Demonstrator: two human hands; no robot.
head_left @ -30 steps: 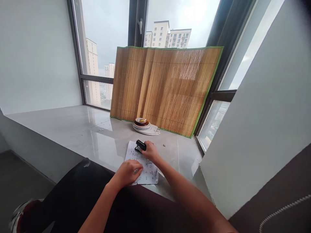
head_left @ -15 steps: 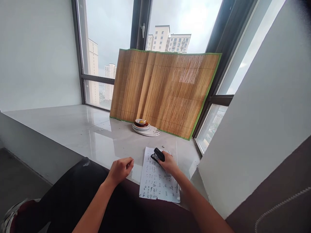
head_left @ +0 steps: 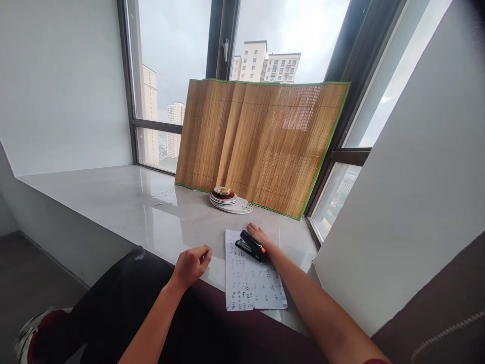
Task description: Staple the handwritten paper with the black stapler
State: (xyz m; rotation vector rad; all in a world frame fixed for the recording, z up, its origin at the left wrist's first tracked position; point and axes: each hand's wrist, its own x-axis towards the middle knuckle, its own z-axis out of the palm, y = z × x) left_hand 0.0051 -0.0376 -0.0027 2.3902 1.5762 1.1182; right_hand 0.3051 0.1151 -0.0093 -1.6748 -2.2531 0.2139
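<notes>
A black stapler with an orange spot at its rear rests on a sheet of handwritten paper. The sheet lies on the glossy sill by my lap. Just beyond the stapler, my right hand reaches forward with its fingers stretched towards the sill; its wrist passes beside the stapler's rear end. Whatever lies under those fingertips is hidden. My left hand hovers near the sill's front edge, left of the paper, its fingers curled closed with nothing visible in them.
A stack of small plates stands on a white oval plate at the back of the sill. Behind it a bamboo mat with green edging leans against the window. A white wall slants close on the right.
My right hand has let go of the stapler and moved forward past it, covering the spot where a small dark bit lay. The view has shifted slightly; my left hand stays curled.
</notes>
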